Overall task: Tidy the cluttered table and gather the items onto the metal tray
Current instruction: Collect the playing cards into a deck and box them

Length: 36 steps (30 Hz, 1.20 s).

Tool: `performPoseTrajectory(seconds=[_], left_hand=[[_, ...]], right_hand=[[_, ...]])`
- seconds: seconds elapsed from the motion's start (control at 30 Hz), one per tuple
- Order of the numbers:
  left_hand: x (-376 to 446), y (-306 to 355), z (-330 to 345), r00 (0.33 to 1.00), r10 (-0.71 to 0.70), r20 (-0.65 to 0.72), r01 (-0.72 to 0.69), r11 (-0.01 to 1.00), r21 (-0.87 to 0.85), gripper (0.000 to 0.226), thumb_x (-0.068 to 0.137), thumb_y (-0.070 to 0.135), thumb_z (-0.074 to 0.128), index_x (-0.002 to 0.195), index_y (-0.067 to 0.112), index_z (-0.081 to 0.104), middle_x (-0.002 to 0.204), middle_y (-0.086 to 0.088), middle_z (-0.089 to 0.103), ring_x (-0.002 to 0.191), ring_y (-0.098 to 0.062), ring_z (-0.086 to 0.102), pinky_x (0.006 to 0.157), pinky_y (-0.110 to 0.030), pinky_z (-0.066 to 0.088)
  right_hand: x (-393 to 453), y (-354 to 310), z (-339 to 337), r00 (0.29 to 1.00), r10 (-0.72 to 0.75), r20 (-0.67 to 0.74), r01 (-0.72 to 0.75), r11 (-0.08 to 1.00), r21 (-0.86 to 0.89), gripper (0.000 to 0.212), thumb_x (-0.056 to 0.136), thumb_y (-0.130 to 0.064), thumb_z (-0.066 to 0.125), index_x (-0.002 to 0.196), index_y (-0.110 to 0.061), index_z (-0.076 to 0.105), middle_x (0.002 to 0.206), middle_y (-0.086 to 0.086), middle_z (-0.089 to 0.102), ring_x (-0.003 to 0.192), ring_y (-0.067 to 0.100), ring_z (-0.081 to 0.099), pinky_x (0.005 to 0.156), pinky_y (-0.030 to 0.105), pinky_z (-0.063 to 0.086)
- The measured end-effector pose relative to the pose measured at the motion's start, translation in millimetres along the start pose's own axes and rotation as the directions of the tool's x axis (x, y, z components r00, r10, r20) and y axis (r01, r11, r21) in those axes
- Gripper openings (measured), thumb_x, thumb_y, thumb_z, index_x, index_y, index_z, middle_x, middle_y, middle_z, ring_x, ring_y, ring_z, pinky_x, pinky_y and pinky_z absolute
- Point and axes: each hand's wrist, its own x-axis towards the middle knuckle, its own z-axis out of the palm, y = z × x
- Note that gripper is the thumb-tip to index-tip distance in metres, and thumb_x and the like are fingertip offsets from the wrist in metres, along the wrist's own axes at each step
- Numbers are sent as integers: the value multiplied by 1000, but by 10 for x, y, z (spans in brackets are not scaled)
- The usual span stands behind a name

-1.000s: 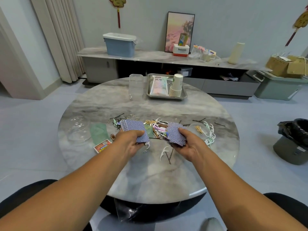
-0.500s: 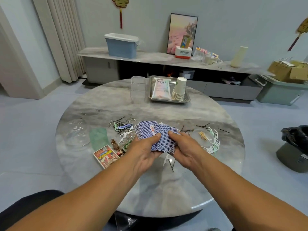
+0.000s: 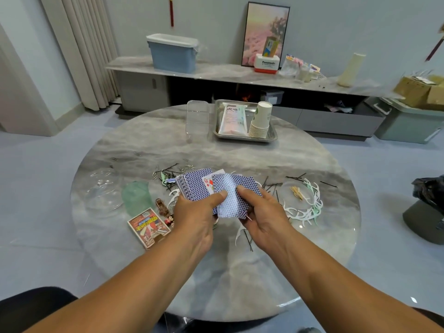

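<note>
Both hands hold a loose, fanned stack of blue-backed playing cards (image 3: pixel 230 195) above the round marble tabletop (image 3: pixel 216 272): the left hand (image 3: pixel 197 212) grips it with its thumb pressed on top, and the right hand (image 3: pixel 262 212) pinches its right side. One card, a red queen, faces up. The metal tray (image 3: pixel 272 135), at the far edge, carries a white packet (image 3: pixel 234 120) and stacked paper cups (image 3: pixel 260 122), while dental floss picks (image 3: pixel 310 207) and bobby pins (image 3: pixel 168 169) lie scattered around the cards.

Head view, looking forward-down over round table (image 3: pixel 240 272), close above hands.
</note>
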Motion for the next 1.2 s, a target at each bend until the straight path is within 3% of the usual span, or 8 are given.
performPoseTrajectory(seconds=[0.17,0.27,0.37,0.5,0.63,0.87,1.03,1.2], left_hand=[[44,14,-4,999,-40,-1,40,997,-66,36,77,-12,76,108,6,69,98,-12,78,85,-28,77,76,-43,63],[72,31,-25,998,-60,-20,59,997,-56,34,74,-14,77,100,6,68,87,-9,78,72,-25,77,60,-36,62],[80,33,-50,995,-94,-26,93,996,-13,49,71,-13,80,114,3,64,94,-13,78,80,-31,77,76,-47,62],[49,22,-58,992,-120,31,119,992,42,51,68,-12,82,114,4,64,92,-11,78,81,-30,77,85,-50,60],[29,-21,-36,995,-80,58,74,993,93,43,73,-8,81,112,4,68,92,-9,79,83,-27,77,88,-50,59],[70,-6,-59,994,-104,-43,104,995,-2,35,82,-8,76,113,2,67,98,-14,77,77,-28,76,76,-49,62],[99,-7,-95,997,-24,-80,30,997,67,27,77,-13,76,92,9,69,83,-9,77,63,-21,75,49,-33,59],[55,-9,-60,1000,-4,-13,6,985,172,35,71,-9,83,100,7,71,90,-10,78,80,-31,76,77,-51,62]], right_hand=[[3,-77,6,1000,18,20,-19,999,38,29,94,-2,67,122,-5,62,104,17,77,90,30,77,73,43,64],[14,-182,-16,1000,-1,4,1,992,-129,23,95,1,64,116,-6,62,107,18,75,93,32,75,81,48,62],[-17,-276,-27,996,-3,93,37,933,-358,32,91,3,68,119,-12,63,110,18,74,89,32,75,69,41,63],[-48,-228,-33,996,6,83,15,970,-243,58,79,11,76,127,-15,57,114,23,71,92,37,75,69,42,63],[-98,-141,-17,966,226,125,-199,960,-195,33,90,-10,73,122,-1,67,107,16,77,84,26,77,65,33,62],[-12,-118,-82,998,58,23,-54,988,-148,21,96,-14,67,117,-11,68,107,12,77,99,30,74,89,48,59],[35,-122,-100,988,-147,-48,138,980,-144,19,97,-10,65,115,-16,66,108,10,76,88,24,74,70,39,59],[11,-155,-107,980,-173,102,196,932,-305,28,92,-2,69,115,-18,70,106,10,77,98,30,74,86,45,60]])
